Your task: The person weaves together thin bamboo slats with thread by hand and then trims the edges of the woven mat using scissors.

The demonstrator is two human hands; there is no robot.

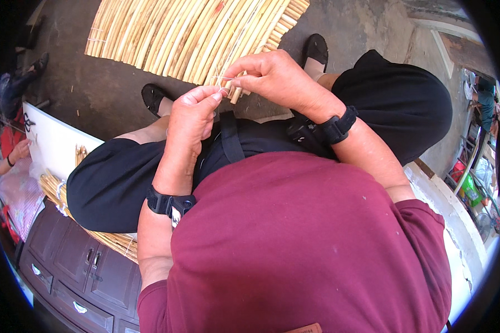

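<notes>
A mat of pale, straight reed stalks [166,39] lies in front of me, its stalks bound side by side with thin string. At its near right corner, fine white string [220,83] runs between my fingertips. My left hand [191,114] pinches the string between thumb and forefinger, just off the stalk ends. Close beside it, my right hand [278,80] is closed in a pinch on the same string, above the last stalks. The fingertips nearly meet, and the exact loop or knot is too small to make out.
Bundled stalks [54,191] lie at my left beside a white board [64,139]. A dark wooden cabinet [66,258] stands at the lower left. Another person's hand [20,151] shows at the far left. My shoes [156,99] rest on the concrete floor [372,25] by the mat.
</notes>
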